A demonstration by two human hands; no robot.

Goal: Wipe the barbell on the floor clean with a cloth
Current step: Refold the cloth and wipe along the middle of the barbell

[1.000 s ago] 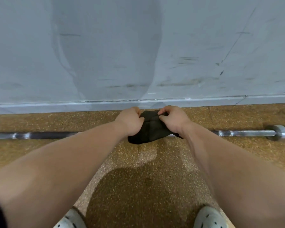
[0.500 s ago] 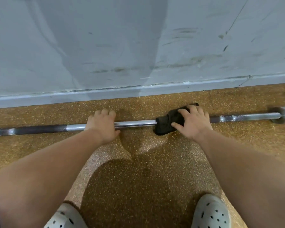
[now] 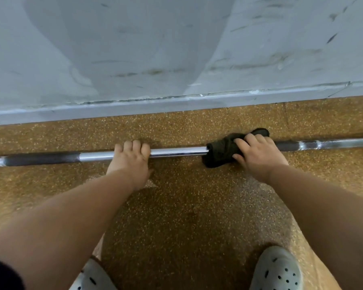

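A long steel barbell [image 3: 176,152] lies across the speckled brown floor, parallel to the wall, with dark knurled stretches to either side of a shiny middle section. My left hand [image 3: 132,160] is curled over the shiny part of the bar, left of centre. My right hand [image 3: 258,153] presses a dark crumpled cloth [image 3: 220,151] around the bar, right of centre. The cloth hides the bar beneath it, and both ends of the bar run out of frame.
A grey scuffed wall [image 3: 176,49] with a low skirting [image 3: 176,105] stands just behind the bar. My two pale perforated clogs, the left clog [image 3: 90,277] and the right clog [image 3: 277,268], rest on the floor [image 3: 187,216] at the near edge.
A second ago both hands bunched the cloth at the bar's middle. My left hand let go and gripped the bare bar; my right hand slid the cloth rightward along it.
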